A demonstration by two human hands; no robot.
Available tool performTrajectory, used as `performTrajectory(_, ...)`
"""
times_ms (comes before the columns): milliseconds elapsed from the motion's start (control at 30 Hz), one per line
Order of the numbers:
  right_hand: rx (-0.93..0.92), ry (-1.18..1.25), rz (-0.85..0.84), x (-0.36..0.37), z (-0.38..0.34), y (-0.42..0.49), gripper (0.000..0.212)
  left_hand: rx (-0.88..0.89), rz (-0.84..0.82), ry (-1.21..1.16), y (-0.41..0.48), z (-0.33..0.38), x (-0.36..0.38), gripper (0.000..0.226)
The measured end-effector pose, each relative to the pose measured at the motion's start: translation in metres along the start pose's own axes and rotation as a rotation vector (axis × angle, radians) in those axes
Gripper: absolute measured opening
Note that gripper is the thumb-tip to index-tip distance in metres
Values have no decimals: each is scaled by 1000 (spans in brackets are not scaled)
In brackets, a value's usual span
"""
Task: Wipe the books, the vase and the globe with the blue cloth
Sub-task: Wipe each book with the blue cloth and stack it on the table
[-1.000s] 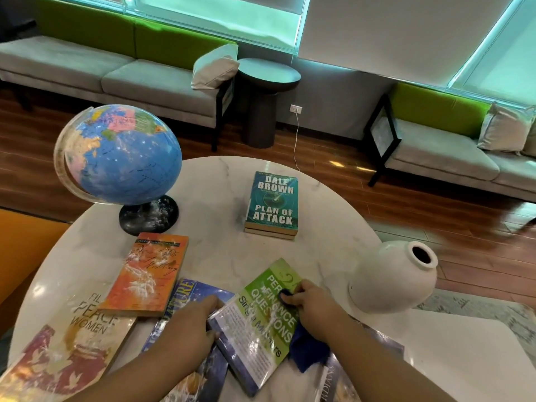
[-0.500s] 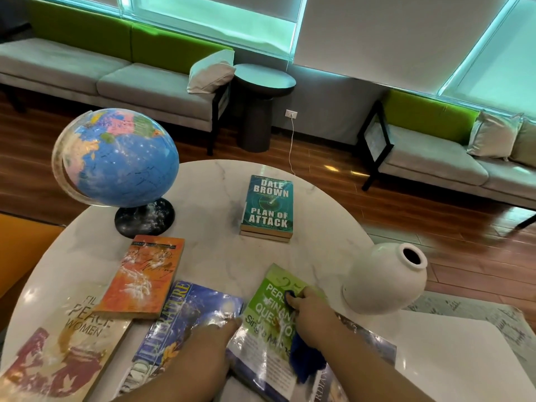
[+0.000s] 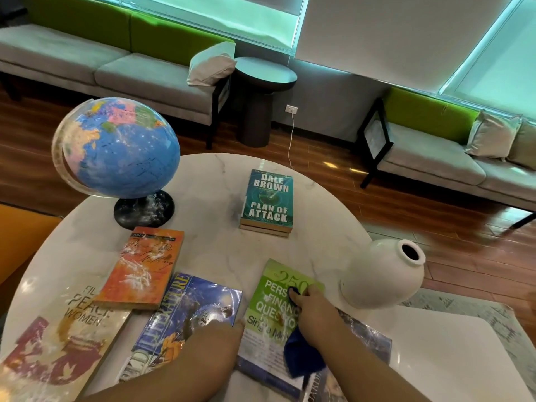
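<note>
- The right hand (image 3: 314,311) clutches the blue cloth (image 3: 301,358), its fingers pressing a fold of it onto the green book (image 3: 275,288).
- The left hand (image 3: 214,340) rests on the Literature book (image 3: 185,309) just beside it; whether its fingers grasp anything cannot be told.
- The globe (image 3: 116,149) stands far left on the counter (image 3: 217,250), and the white vase (image 3: 383,274) stands right.

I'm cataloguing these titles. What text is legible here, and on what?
"DALE BROWN PLAN OF ATTACK": teal book.
"LITERATURE": blue book.
"FIL", "PEAC", "WOMEN", partly cut off: large pale book.
"250 PERS FINANC QUES": green book, partly hidden by the right hand gripping the blue cloth.
Orange book: script too blurred.
</note>
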State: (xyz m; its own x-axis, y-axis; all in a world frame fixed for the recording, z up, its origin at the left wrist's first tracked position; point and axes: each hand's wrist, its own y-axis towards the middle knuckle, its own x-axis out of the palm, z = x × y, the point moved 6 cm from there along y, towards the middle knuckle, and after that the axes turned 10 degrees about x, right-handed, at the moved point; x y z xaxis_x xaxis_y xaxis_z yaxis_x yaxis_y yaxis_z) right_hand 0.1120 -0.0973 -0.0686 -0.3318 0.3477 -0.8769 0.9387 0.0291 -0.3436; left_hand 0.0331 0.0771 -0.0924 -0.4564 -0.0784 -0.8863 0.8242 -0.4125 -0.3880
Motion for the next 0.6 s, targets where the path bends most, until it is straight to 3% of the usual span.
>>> performTrajectory(133, -142, -83, -120, 15, -4, -7, 17, -13, -17, 87, -5, 7, -10, 51)
performTrajectory(267, -7, -93, -21, 1, 5, -8, 18, -3, -51, 144, -2, 12, -13, 49)
performTrajectory(333, -24, -173, -57, 12, 5, -17, 42, 3, -48, 144, 0, 11, -12, 45)
performTrajectory(400, -103, -219, -131, 27, 3, -30, 41, 17, -44, 149, 1, 9, -8, 43)
performTrajectory(500, 41, -140, -123, 22, 12, -25, 34, 47, -20, 163, 4, 6, -4, 42)
performTrajectory(600, 100, -209, -86, 21, 7, -32, 55, 64, -11, 168, 7, 6, -1, 42)
